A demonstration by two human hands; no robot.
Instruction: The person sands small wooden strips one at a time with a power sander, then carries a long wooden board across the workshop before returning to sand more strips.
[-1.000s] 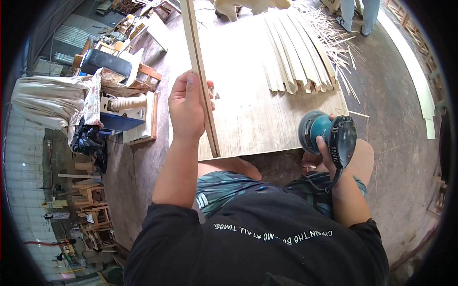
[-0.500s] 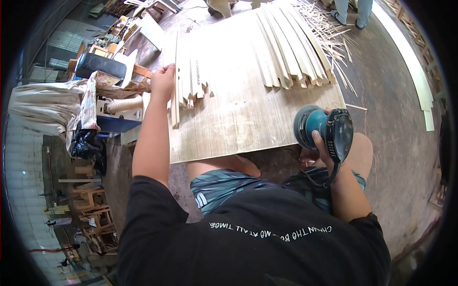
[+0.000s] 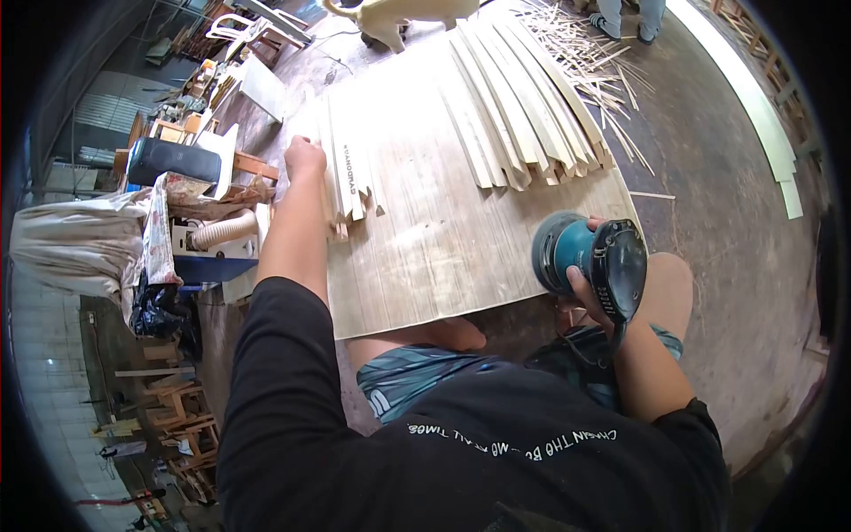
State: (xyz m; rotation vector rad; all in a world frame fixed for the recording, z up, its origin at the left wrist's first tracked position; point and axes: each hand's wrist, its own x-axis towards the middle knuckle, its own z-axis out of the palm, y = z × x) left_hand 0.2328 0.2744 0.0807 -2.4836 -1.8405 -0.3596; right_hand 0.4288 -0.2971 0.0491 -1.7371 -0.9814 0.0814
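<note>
In my right hand (image 3: 585,288) is a teal and black orbital sander (image 3: 574,253), tilted on its side with its round pad facing left, just off the near right corner of the board. My left hand (image 3: 306,158), fingers curled, is at the board's left edge, apparently on a pale wooden strip (image 3: 311,99); the fingertips are partly hidden. Beside it lie several short wooden strips (image 3: 353,168), one with dark lettering. A larger row of wooden strips (image 3: 519,115) rests across the far right of the wooden board (image 3: 425,257).
Thin offcuts (image 3: 607,71) litter the floor at the far right, near a person's legs (image 3: 629,13). A tan dog (image 3: 408,11) stands beyond the board. To the left are a black speaker (image 3: 175,163), a ribbed hose (image 3: 226,230) and a cloth-draped machine (image 3: 84,239).
My left hand has shifted slightly down and outward at the left edge. The view has tilted a little, and more of the dog shows. The sander stays in my right hand.
</note>
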